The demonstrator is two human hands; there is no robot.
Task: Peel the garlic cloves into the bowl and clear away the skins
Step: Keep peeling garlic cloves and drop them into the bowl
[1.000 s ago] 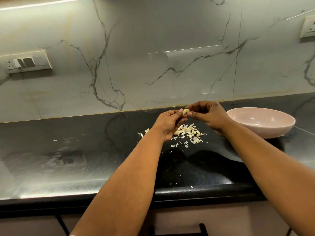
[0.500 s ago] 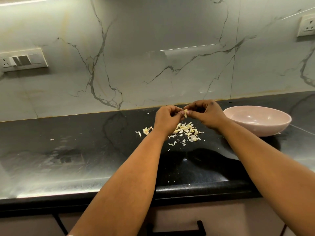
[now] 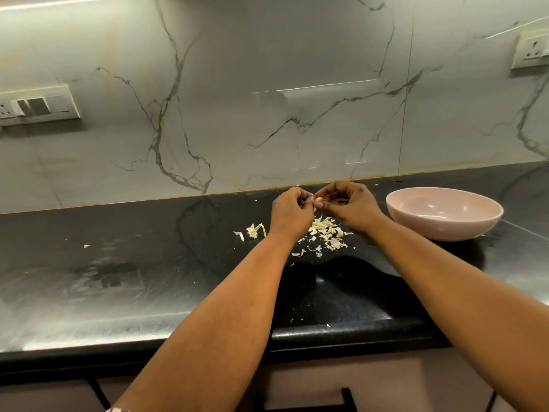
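A pale garlic clove (image 3: pixel 318 200) is pinched between my left hand (image 3: pixel 290 214) and my right hand (image 3: pixel 349 205), held in the air above the black counter. Both hands have their fingers curled around it, and most of the clove is hidden by the fingertips. Directly below lies a heap of garlic skins and cloves (image 3: pixel 325 233). A pink bowl (image 3: pixel 444 214) stands on the counter just right of my right hand; the part of its inside that I can see holds nothing.
A garlic stem with root end (image 3: pixel 255 231) and stray skin flakes (image 3: pixel 298 253) lie left of and in front of the heap. The marble wall rises behind, with a switch plate (image 3: pixel 35 106) at left and a socket (image 3: pixel 531 52) at right. The counter's front edge (image 3: pixel 326 337) is near me.
My hands have closed in on the clove, which showed more plainly a second ago and is now mostly covered by fingertips. The view shifted slightly; bowl and heap stay put.
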